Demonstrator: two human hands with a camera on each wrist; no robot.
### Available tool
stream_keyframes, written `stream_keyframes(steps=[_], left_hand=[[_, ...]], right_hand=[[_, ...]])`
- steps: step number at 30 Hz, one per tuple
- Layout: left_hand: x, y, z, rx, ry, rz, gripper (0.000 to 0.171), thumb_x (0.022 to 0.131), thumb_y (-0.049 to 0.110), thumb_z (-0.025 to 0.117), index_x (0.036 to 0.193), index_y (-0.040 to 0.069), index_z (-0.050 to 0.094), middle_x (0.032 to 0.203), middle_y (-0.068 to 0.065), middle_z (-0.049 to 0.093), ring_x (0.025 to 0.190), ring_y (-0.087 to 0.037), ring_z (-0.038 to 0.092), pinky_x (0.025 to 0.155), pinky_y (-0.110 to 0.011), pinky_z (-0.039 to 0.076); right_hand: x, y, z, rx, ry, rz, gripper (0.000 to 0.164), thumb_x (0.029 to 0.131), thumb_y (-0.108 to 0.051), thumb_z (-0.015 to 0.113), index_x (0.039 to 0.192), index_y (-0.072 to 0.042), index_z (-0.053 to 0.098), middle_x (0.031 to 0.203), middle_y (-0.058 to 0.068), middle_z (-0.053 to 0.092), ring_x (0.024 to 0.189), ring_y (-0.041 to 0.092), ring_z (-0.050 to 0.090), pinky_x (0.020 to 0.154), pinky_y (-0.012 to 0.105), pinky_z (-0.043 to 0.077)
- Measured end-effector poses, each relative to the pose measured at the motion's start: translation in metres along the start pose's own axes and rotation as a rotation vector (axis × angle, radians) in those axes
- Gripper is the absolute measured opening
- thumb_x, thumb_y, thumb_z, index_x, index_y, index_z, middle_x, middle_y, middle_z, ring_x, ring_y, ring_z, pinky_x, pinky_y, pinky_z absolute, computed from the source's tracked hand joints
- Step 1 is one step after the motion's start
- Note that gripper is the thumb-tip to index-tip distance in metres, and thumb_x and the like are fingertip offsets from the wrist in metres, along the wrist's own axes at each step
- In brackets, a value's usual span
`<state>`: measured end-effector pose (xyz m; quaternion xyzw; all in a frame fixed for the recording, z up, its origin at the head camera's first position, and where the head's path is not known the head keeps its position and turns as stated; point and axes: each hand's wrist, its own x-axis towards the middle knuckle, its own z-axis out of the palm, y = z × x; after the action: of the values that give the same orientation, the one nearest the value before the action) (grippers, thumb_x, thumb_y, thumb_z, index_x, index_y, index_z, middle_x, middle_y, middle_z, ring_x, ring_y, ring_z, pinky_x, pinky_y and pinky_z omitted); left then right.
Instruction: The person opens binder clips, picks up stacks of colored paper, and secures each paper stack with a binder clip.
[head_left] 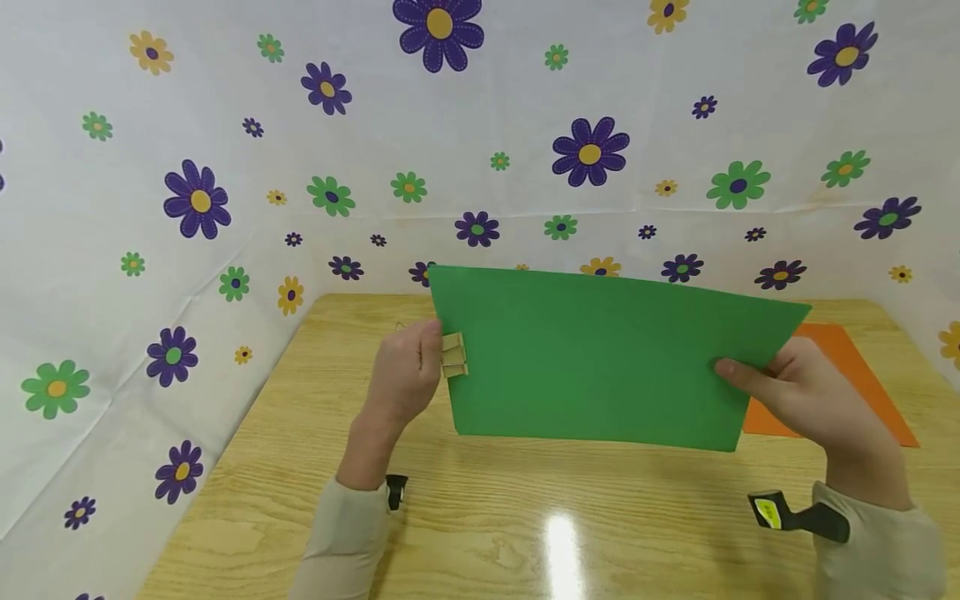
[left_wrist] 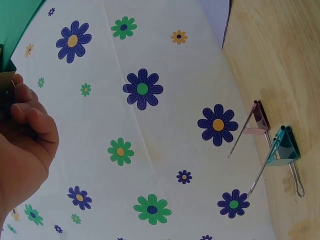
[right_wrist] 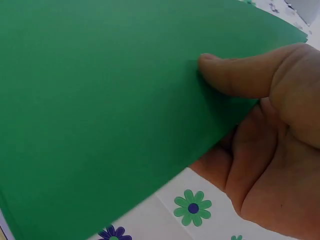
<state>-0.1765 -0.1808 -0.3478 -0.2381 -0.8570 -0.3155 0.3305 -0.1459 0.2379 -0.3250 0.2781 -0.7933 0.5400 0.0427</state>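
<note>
A green sheet of paper point(head_left: 585, 358) is held up above the table, bowed slightly toward its right end. At its left edge sits a gold-beige binder clip point(head_left: 453, 356), gripped by my left hand point(head_left: 405, 367), whose fingers mostly cover the clip's handles. My right hand point(head_left: 810, 392) pinches the sheet's right edge, with the thumb point(right_wrist: 235, 75) flat on the near face and the other fingers behind it. In the left wrist view, a teal binder clip point(left_wrist: 285, 150) and a pink binder clip point(left_wrist: 257, 120) rest on the table, apart from my left hand.
An orange sheet point(head_left: 847, 383) lies on the wooden table point(head_left: 480, 517) at the right, partly behind my right hand. Flower-printed white cloth point(head_left: 450, 108) stands behind the table and at its sides. Camera straps are on both wrists.
</note>
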Motion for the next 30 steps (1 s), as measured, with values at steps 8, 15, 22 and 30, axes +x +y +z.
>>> stream_keyframes(steps=[8,15,22,30], left_hand=[[0.000,-0.001,-0.003,0.000,-0.072,0.001,0.054,0.110,0.039,0.026,0.067,0.010,0.042,0.062,0.002,0.036,0.056,-0.012,0.032,0.053,-0.027,0.029],[0.000,-0.002,-0.004,-0.028,-0.188,-0.048,0.059,0.102,0.060,0.032,0.068,0.013,0.042,0.062,0.003,0.033,0.054,-0.011,0.029,0.053,-0.026,0.025],[0.001,-0.002,-0.005,-0.046,-0.325,-0.104,0.033,0.100,0.030,0.061,0.076,0.012,0.049,0.065,0.001,0.038,0.058,-0.014,0.034,0.061,-0.031,0.031],[-0.003,0.002,-0.006,-0.023,-0.476,-0.208,0.043,0.101,0.034,0.058,0.069,0.014,0.039,0.059,0.004,0.031,0.052,-0.010,0.025,0.055,-0.027,0.027]], right_hand=[[0.000,0.002,0.000,-0.169,-0.081,0.028,0.041,0.098,0.003,0.055,0.138,-0.005,0.050,0.124,-0.016,0.062,0.108,-0.002,0.061,0.091,0.010,0.044],[-0.001,0.010,-0.002,-0.215,-0.100,0.064,0.043,0.100,-0.001,0.055,0.141,-0.008,0.046,0.126,-0.014,0.059,0.109,-0.005,0.058,0.090,0.009,0.043],[-0.005,0.017,0.000,-0.232,-0.145,0.083,0.039,0.100,0.002,0.053,0.139,-0.003,0.048,0.125,0.013,0.062,0.106,-0.004,0.059,0.087,0.013,0.047],[-0.011,0.021,0.001,-0.171,-0.212,0.163,0.038,0.102,-0.002,0.051,0.139,0.004,0.043,0.115,0.017,0.065,0.088,0.008,0.064,0.070,0.027,0.054]])
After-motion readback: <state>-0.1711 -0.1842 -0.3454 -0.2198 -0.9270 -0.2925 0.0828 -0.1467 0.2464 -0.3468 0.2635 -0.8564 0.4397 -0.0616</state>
